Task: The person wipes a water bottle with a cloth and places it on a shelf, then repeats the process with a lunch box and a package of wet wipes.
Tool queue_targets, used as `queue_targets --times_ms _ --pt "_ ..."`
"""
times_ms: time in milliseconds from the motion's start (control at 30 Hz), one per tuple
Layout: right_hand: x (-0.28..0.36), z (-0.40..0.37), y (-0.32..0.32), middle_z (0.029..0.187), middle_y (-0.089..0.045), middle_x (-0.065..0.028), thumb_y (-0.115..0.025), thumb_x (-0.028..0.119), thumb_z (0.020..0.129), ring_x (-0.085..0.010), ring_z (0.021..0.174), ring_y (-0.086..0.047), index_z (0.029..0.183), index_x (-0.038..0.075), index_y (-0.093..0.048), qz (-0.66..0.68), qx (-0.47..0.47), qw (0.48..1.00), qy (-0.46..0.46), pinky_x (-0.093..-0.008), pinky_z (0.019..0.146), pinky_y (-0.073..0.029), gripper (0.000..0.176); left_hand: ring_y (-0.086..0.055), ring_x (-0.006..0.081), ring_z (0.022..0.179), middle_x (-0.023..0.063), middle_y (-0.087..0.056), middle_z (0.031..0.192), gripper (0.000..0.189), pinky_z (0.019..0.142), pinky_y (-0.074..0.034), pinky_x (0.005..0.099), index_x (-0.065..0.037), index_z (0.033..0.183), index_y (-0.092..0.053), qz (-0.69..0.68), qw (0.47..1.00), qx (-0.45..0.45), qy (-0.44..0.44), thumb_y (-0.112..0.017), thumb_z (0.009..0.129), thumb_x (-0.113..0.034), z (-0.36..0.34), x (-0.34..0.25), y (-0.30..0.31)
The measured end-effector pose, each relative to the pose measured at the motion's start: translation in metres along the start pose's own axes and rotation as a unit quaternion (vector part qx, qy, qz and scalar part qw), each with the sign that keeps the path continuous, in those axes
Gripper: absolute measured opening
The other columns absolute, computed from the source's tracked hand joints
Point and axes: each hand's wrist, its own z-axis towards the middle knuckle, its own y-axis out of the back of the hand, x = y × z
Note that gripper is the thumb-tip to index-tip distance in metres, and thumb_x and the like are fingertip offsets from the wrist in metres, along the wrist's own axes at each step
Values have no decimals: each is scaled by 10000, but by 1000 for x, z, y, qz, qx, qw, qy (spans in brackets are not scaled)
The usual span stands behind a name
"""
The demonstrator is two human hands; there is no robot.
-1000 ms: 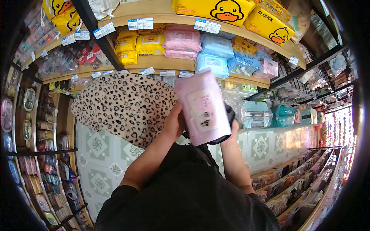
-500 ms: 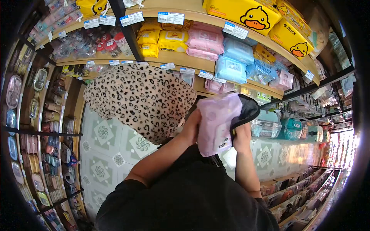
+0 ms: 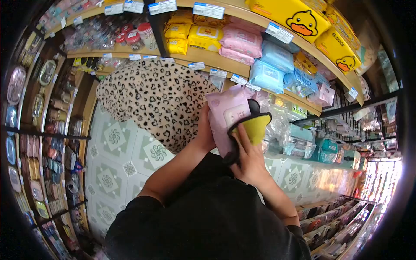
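Note:
My left hand (image 3: 205, 132) is closed around the left side of a lilac soft pack of wipes (image 3: 220, 113), held tilted in front of my chest. In my right hand (image 3: 252, 164) is a cloth (image 3: 256, 129), yellow on one side with black edging. My right fingers lie over its yellow face and press it against the right side of the pack. The cloth covers the pack's lower right part. A leopard-print fabric piece (image 3: 151, 102) spreads just beyond my left hand; what lies under it is hidden.
Ahead, a wooden shelf (image 3: 234, 65) carries pink wipes packs (image 3: 241, 42), blue packs (image 3: 266, 76) and yellow packs (image 3: 204, 38). Yellow duck boxes (image 3: 299, 21) stand above. Racks of boxed goods (image 3: 37, 156) line the left. Patterned floor tiles (image 3: 115, 136) lie below.
The pack has moved slightly left and up, and tilted. My right hand has come round to its front, and the cloth's yellow side now shows where black was seen before.

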Motion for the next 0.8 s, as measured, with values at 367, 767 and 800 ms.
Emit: queue_targets --times_ms 367,767,800 --pt "-16 23 -5 1297 -239 -242 -608 88 576 -425 1115 -321 1132 -33 -416 60 -85 993 -46 -417 937 -278 601 -416 238 1107 110 -441 1193 594 970 -290 343 -63 1219 -365 34 995 -84 37 -251 837 -503 -12 31 1" --pt "-79 -34 -56 1068 -510 -97 -629 82 710 -213 952 -523 1172 11 -356 810 -192 510 -215 -338 821 -431 541 -471 217 1029 86 -476 1134 584 899 -357 356 -71 1188 -390 101 994 -39 1 -324 829 -527 1 5 -41" --pt "-81 -36 -56 1071 -511 -103 -620 76 718 -219 967 -518 1165 8 -364 816 -191 507 -199 -343 833 -427 519 -470 204 1021 80 -476 1132 587 897 -352 346 -64 1188 -388 168 983 -69 25 -336 829 -525 4 7 -49"
